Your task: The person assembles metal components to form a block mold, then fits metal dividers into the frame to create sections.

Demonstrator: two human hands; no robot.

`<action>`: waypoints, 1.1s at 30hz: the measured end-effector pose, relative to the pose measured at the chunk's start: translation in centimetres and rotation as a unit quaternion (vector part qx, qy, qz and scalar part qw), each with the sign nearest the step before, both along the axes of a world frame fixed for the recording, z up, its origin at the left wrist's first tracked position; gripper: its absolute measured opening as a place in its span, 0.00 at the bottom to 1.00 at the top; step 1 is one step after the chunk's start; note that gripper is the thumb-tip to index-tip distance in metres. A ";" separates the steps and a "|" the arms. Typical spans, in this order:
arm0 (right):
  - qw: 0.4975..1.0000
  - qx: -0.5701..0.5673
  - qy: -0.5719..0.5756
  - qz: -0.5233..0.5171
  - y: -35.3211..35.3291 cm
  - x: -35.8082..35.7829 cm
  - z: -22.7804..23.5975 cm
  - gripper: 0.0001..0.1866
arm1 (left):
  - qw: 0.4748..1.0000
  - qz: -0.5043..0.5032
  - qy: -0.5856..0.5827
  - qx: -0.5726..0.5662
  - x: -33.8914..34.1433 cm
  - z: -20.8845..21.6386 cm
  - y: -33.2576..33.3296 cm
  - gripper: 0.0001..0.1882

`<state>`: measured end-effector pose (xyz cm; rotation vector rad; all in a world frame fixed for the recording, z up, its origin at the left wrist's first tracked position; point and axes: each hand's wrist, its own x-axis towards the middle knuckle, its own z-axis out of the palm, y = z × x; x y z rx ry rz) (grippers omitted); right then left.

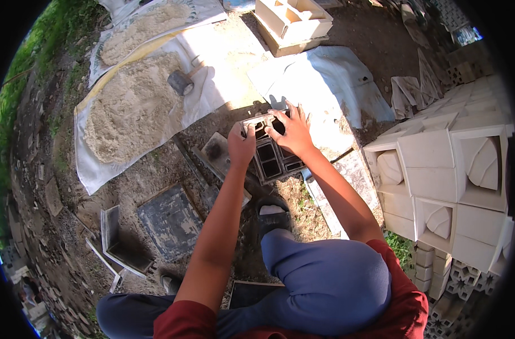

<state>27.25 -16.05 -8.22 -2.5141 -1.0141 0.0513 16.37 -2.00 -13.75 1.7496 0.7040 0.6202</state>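
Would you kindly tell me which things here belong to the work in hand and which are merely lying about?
In hand:
- dark metal mould, gripped by the left hand and right hand

Lying about:
- sand heap on a white sheet
- mallet
- flat dark square plate
- stacked pale cast blocks
- pale block mould

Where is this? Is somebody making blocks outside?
Probably an outdoor yard where decorative concrete blocks are cast. Both hands grip a dark metal mould on bare dirt, near sand piles on sheeting and stacked pale blocks.
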 end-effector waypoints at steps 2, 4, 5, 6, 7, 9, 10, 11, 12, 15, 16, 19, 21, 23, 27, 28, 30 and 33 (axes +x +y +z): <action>0.999 -0.021 0.009 0.034 0.4 1.1 0.4 0.28 | 0.999 -0.028 -0.008 -0.038 -0.1 -0.3 0.5 0.10; 0.997 -0.043 0.018 0.065 0.9 2.5 0.6 0.26 | 0.995 -0.080 -0.051 -0.022 0.0 -0.5 0.6 0.10; 0.991 -0.062 0.050 0.103 1.0 3.5 0.8 0.24 | 0.995 -0.082 -0.052 -0.023 0.1 -0.4 0.4 0.10; 0.983 -0.080 0.084 0.142 1.2 4.1 0.8 0.23 | 0.993 -0.091 -0.064 -0.048 0.2 -0.4 0.4 0.10; 0.984 -0.055 0.088 0.147 1.3 4.3 0.7 0.21 | 0.989 -0.100 -0.077 -0.072 0.3 -0.3 0.4 0.10; 0.986 0.000 0.073 0.150 1.1 4.0 0.6 0.18 | 0.988 -0.085 -0.091 -0.089 0.1 -0.3 0.1 0.12; 0.985 0.055 0.058 0.153 1.1 3.6 0.6 0.16 | 0.986 -0.069 -0.104 -0.107 -0.2 -0.4 0.0 0.14; 0.985 0.058 0.059 0.155 1.0 3.3 0.6 0.16 | 0.987 -0.068 -0.103 -0.104 -0.7 -0.4 -0.1 0.14; 0.982 0.075 0.052 0.163 0.9 2.8 1.2 0.15 | 0.990 -0.006 -0.040 -0.134 -1.2 -0.4 -0.4 0.16; 0.972 0.065 -0.023 0.225 0.7 1.4 1.8 0.12 | 0.985 0.021 0.053 -0.162 -2.3 0.2 -0.4 0.20; 0.956 0.036 -0.092 0.277 0.8 1.1 1.9 0.10 | 0.983 -0.015 0.083 -0.163 -2.4 0.6 -0.4 0.22; 0.952 0.013 -0.102 0.288 1.7 1.2 2.4 0.07 | 0.985 -0.003 0.101 -0.139 -2.1 1.1 -0.7 0.24; 0.950 0.004 -0.104 0.293 2.3 1.3 2.9 0.06 | 0.986 0.010 0.075 -0.147 -2.2 1.0 -1.4 0.22; 0.939 -0.023 -0.092 0.331 2.9 1.5 3.5 0.06 | 0.987 0.024 0.052 -0.153 -2.4 0.7 -1.6 0.20; 0.919 -0.055 -0.143 0.363 2.4 2.1 4.0 0.05 | 0.989 0.045 0.021 -0.138 -2.1 0.7 -2.1 0.19; 0.920 -0.055 -0.144 0.361 2.6 2.2 3.4 0.05 | 0.990 0.049 0.026 -0.132 -2.0 0.6 -2.1 0.19; 0.918 -0.051 -0.152 0.361 3.3 1.9 2.6 0.06 | 0.991 0.051 0.016 -0.125 -2.0 0.6 -2.1 0.18; 0.904 -0.085 -0.191 0.374 3.4 1.6 2.4 0.08 | 0.994 0.061 0.024 -0.093 -2.2 0.7 -2.6 0.19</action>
